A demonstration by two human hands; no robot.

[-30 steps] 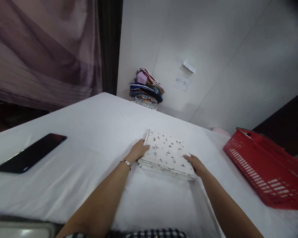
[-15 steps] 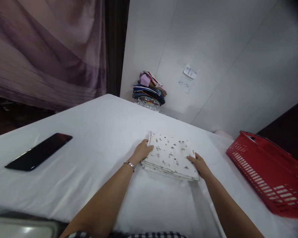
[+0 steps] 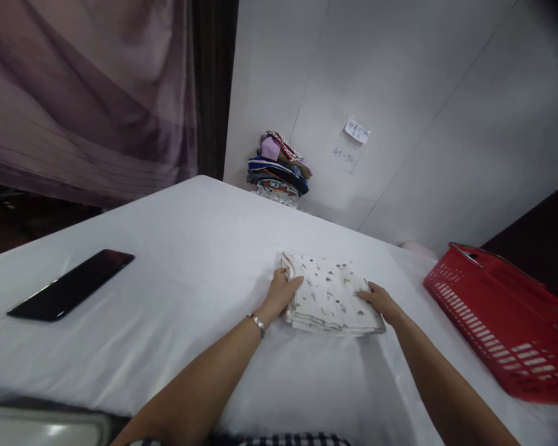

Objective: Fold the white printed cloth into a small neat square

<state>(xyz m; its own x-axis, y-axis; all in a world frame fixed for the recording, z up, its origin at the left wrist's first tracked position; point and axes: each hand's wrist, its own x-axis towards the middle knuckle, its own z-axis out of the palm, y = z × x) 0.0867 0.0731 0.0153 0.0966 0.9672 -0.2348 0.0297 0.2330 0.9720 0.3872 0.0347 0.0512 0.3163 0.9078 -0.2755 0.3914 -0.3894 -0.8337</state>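
Note:
A folded white cloth (image 3: 332, 294) with small grey and brown prints lies on the white-covered table (image 3: 181, 248), its layers showing along the near edge. My left hand (image 3: 281, 294) grips its left side, thumb on top and fingers at the edge. At the opposite side, my right hand (image 3: 381, 300) pinches the right edge, thumb over the top. The undersides of the cloth and the fingers beneath it are hidden. A bracelet circles my left wrist.
To the right stands a red plastic basket (image 3: 502, 322). A black phone-like slab (image 3: 72, 285) lies on the left. Against the wall at the back rises a stack of folded clothes (image 3: 279, 164), beside handwritten paper notes (image 3: 351, 142). A pinkish curtain (image 3: 84, 93) hangs at the left.
Both hands and the folded cloth have shifted a little to the right. The cloth's left edge now bends up slightly at my left hand.

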